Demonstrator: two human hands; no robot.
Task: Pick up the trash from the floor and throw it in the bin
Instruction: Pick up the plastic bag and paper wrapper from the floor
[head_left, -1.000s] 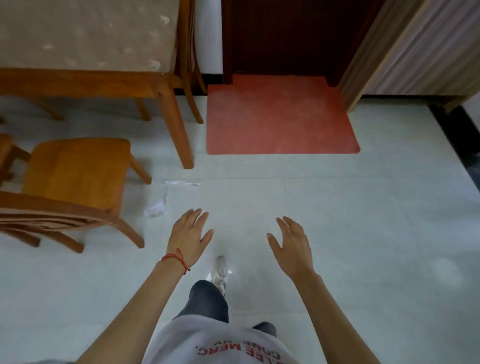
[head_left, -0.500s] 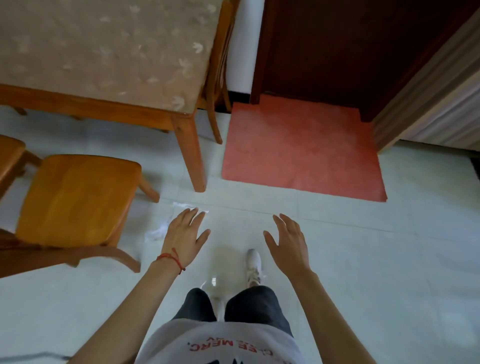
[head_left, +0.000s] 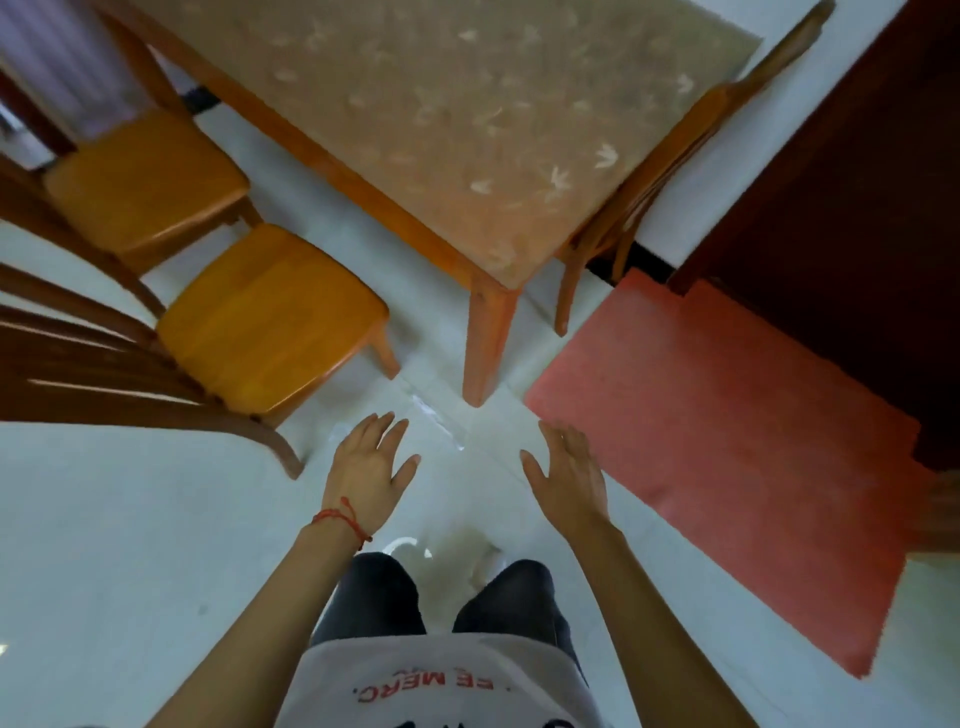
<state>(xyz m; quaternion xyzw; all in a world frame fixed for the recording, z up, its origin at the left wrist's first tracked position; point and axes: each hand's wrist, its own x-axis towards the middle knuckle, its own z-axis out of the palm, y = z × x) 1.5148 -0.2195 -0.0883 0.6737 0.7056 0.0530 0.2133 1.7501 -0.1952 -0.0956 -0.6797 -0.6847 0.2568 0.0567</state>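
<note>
Seen from above, a person's left hand (head_left: 370, 470) and right hand (head_left: 570, 477) reach forward over a pale tiled floor (head_left: 130, 545), both empty, palms down with fingers (head_left: 382, 428) spread apart. The trash (head_left: 434, 418), a thin, blurred clear strip, lies on the floor between and just beyond the hands, near the foot of the bench leg (head_left: 485, 343). A wooden chair (head_left: 270, 317) stands to the left, a red mat (head_left: 727, 441) to the right.
</note>
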